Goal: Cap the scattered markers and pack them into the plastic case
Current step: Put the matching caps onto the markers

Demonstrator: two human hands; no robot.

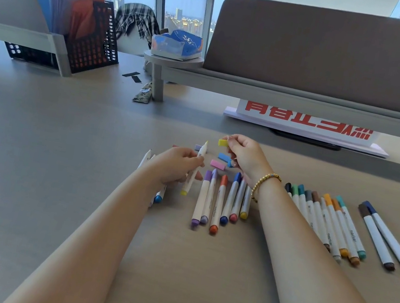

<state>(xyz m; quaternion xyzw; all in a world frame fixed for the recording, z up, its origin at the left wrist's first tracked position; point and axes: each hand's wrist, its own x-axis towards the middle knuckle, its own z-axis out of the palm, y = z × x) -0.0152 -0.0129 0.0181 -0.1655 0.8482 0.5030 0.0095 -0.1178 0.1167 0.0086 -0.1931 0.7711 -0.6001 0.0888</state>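
My left hand (176, 164) grips an uncapped white marker with a yellow end (193, 174), its tip pointing up and away. My right hand (244, 156) pinches a yellow cap (223, 142) just above and right of that tip. Loose caps lie on the table below it: a blue one (224, 157), a pink one (217, 164) and a pale purple one (198, 147). Several capped markers (219, 202) lie in a row between my arms. More capped markers (327, 220) lie right of my right forearm. No plastic case is in view.
Two dark-capped markers (386, 235) lie at the far right. Some uncapped markers (146, 159) sit partly hidden under my left hand. A white sign with red characters (307, 121) stands under the desk divider. A black mesh file holder (93, 38) stands far left.
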